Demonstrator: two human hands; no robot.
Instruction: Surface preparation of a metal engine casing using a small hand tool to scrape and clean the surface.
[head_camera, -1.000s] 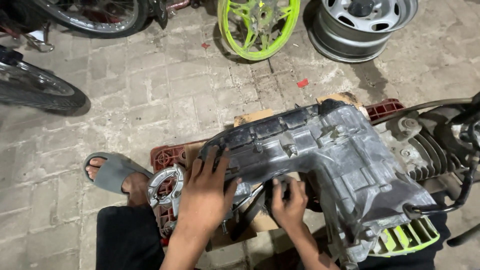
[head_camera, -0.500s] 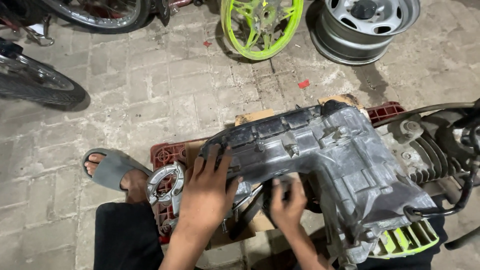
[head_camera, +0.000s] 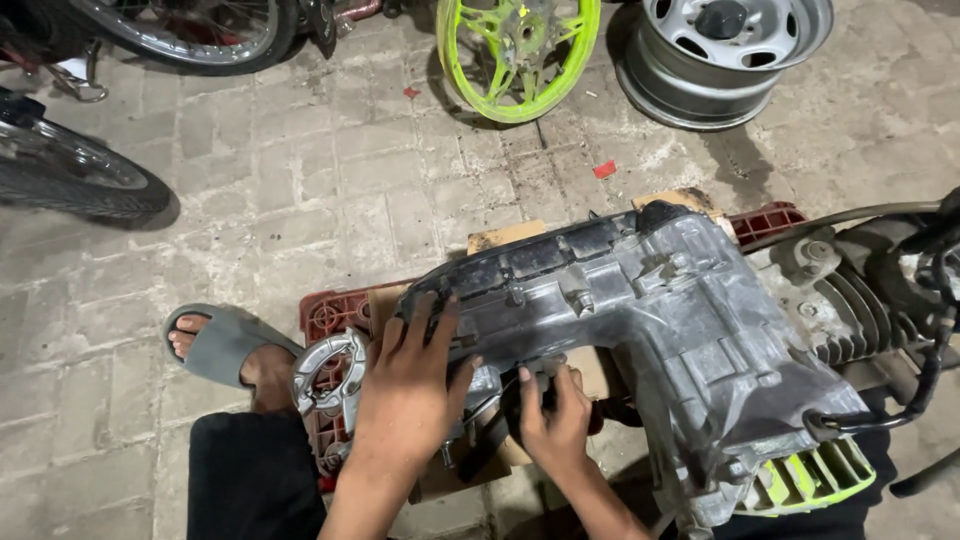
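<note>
A large grey metal engine casing (head_camera: 640, 310) lies tilted on a red plastic crate (head_camera: 335, 320) with cardboard under it. My left hand (head_camera: 410, 385) lies flat on the casing's near left end, fingers spread over its dark rim. My right hand (head_camera: 555, 415) reaches under the casing's lower edge, fingers curled around a dark part there; what it grips is partly hidden. A shiny round metal cover (head_camera: 328, 368) sits just left of my left hand. A neon-yellow finned part (head_camera: 810, 480) shows at the casing's lower right.
My foot in a grey sandal (head_camera: 220, 345) rests on the brick floor at left. A neon-green spoked wheel (head_camera: 515, 55) and a silver steel rim (head_camera: 725, 50) lie at the top. Motorcycle tyres (head_camera: 70, 175) stand at left. A finned cylinder (head_camera: 860, 310) and black hoses sit at right.
Both hands stay on the casing's near edge. My right hand has shifted slightly under the casing. The view has moved a little.
</note>
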